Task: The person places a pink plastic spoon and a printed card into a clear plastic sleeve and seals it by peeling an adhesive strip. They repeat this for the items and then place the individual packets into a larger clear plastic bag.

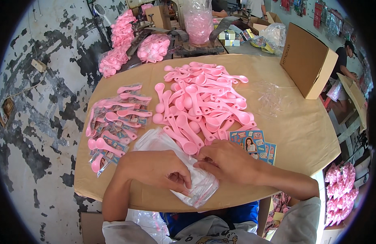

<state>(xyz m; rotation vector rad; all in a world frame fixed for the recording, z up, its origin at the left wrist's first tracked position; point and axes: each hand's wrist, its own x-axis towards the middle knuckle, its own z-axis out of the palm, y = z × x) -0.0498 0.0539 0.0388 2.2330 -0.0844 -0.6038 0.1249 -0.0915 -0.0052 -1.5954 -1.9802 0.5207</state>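
A stack of clear plastic bags (165, 140) lies at the near edge of the table, under both hands. My left hand (157, 170) rests over it, with fingers curled and closed at the bags' surface. My right hand (232, 160) is closed too, its thumb and fingers drawn together above the right side of the stack; whatever they pinch is hidden. Just beyond the hands spreads a big heap of loose pink plastic spoons (192, 97). Blue printed cards (249, 140) lie beside my right hand, partly covered by it.
Left of the heap are bagged pink spoons with cards (127, 114). A cardboard box (306, 61) stands at the far right, near loose clear plastic strips (271, 95). Behind are full bags of pink pieces (153, 48) and a machine. Another person (343, 61) works at right.
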